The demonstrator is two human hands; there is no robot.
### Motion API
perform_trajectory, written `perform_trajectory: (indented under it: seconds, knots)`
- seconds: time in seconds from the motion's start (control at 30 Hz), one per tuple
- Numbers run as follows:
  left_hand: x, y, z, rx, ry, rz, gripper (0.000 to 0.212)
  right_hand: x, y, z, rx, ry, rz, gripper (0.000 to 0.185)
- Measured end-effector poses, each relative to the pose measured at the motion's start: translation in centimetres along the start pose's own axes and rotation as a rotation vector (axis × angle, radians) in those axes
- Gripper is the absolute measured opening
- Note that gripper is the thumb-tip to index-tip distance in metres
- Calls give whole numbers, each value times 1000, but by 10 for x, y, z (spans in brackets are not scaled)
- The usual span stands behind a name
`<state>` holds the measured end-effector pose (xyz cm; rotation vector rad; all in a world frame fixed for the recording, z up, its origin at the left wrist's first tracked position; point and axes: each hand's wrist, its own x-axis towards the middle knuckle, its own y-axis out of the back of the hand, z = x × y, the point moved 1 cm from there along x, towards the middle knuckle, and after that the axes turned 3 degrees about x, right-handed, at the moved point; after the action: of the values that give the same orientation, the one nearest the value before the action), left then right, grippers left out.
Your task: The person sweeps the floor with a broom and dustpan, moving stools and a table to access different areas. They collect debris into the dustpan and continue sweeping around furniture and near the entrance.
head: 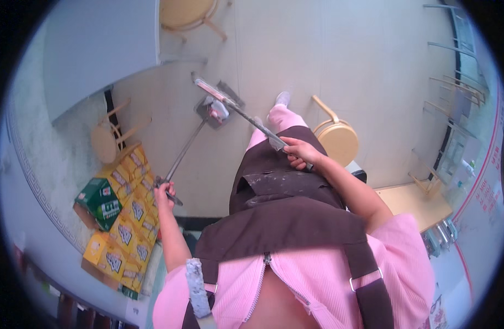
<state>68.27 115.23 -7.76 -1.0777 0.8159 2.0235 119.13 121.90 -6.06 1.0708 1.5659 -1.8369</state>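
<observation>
My left hand (165, 196) grips the upper end of the long handle of a dustpan (214, 112). The pan lies on the floor ahead of me with pale and reddish litter in it. My right hand (301, 153) is closed around the long pole (256, 122) of a broom or similar floor tool. Its pole slopes away across the dustpan, and a pink and white strip shows near its far end. Dark bristles or a dark edge (231, 93) show beside the pan; which tool they belong to I cannot tell.
A round wooden stool (338, 144) stands close by my right leg. Yellow cartons (130, 218) and a green box (102, 203) are stacked at left, near another stool (104, 144). A grey tabletop (108, 45) juts in at upper left. Chairs and a wooden bench (416, 201) line the right.
</observation>
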Motion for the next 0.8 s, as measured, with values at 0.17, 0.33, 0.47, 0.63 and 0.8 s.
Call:
perform_trajectory:
  seconds: [0.17,0.33,0.47,0.63,0.8]
  knots:
    - [-53,-72,30,75,-55,-146,37,-47,28,-34,115,206,153,48]
    - [-81,-177,59,138,-112,-257,33,-85,90,-99,393,413,266,48]
    - [-122,-292,93,73,-111,-481,32,-114,135,-172,582,538,401,29]
    - [-133,-440,146,163,-189,-530,31,-167,192,-231,872,692,367,6]
    - [-143,-585,195,86,-133,-609,30,-198,259,-287,1126,681,266,24]
